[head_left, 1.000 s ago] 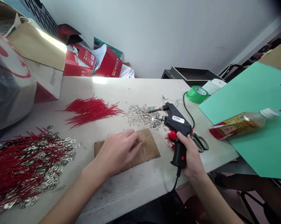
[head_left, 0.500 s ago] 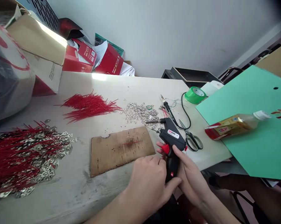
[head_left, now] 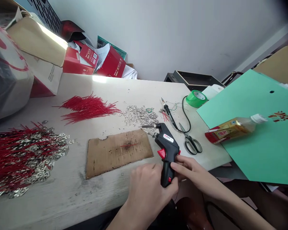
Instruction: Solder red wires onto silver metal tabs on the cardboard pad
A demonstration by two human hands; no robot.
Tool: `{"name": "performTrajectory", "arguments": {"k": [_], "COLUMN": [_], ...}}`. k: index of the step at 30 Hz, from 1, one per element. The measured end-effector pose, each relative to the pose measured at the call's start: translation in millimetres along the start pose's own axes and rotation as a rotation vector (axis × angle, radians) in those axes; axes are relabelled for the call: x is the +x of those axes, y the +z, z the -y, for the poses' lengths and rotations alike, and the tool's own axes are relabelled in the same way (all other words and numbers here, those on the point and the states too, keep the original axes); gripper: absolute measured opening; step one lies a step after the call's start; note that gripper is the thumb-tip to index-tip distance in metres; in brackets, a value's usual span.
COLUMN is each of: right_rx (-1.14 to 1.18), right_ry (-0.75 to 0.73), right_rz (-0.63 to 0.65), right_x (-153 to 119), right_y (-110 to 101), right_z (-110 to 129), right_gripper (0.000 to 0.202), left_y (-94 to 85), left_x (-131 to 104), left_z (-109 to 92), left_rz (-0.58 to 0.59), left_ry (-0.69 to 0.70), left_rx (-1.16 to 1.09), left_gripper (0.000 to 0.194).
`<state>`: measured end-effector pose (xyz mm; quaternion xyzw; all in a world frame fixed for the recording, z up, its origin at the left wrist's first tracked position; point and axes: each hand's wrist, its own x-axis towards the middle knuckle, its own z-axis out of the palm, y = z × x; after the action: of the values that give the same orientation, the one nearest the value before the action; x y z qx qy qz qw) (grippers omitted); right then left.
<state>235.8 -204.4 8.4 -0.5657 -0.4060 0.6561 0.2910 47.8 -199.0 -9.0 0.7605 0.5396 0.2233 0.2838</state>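
A black soldering gun [head_left: 169, 143] with a red trigger stands tilted over the table's front edge, its tip pointing left over the cardboard's right corner. My left hand [head_left: 148, 185] is closed around the bottom of its handle, fingers curled and thumb on the near side. From the right, my right hand [head_left: 190, 169] grips the back of the handle below the trigger; some of its fingertips are hidden behind it. Left of the gun lies a scorched piece of cardboard [head_left: 110, 159] with a short red wire [head_left: 128, 145] on it. Small metal pieces [head_left: 140, 115] are scattered behind the tip.
Loose red wires [head_left: 91, 108] lie behind the cardboard; wires with metal tabs [head_left: 41, 156] are heaped at left. A soldering iron [head_left: 170, 116], scissors [head_left: 193, 145] and green tape [head_left: 196, 98] are at right. A bottle [head_left: 232, 127] rests on a green board [head_left: 254, 153].
My right hand has slid down from beside the gun's body and trigger to the back of its handle. The gun has shifted slightly left in view; my left hand stays on the handle.
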Motion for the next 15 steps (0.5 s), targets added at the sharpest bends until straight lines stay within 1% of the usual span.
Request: {"name": "performTrajectory", "arguments": {"k": [3,5,7,10,13,15], "right_rx": [-0.451,-0.716,-0.926,-1.126,-1.256,-1.327], "right_ry": [0.003,-0.043,-0.095,-0.163,-0.239,-0.26], "right_rz": [0.037,0.009,-0.024,-0.04,-0.044,-0.036], "right_x": [3,5,8,13,17,19], "right_y": [-12,-16,-16,-16,-14,-13], "right_z": [7,13,18,21,20,19], "right_gripper": [0.043,0.046,0.049,0.048,0.043,0.042], "left_y": [6.1,9.9,13.0,16.0,17.6,18.4], "left_x": [-1,0,1,3,4,4], "left_z": [-2,-3,-3,-2,-1,-1], "left_rz": [0.026,0.027,0.027,0.035,0.013,0.004], "left_ry": [-0.024,-0.047,-0.064,-0.063,-0.041,-0.023], "left_rx": [0.049,0.081,0.106,0.141,0.184,0.212], "left_gripper": [0.03,0.03,0.029,0.028,0.028,0.027]}}
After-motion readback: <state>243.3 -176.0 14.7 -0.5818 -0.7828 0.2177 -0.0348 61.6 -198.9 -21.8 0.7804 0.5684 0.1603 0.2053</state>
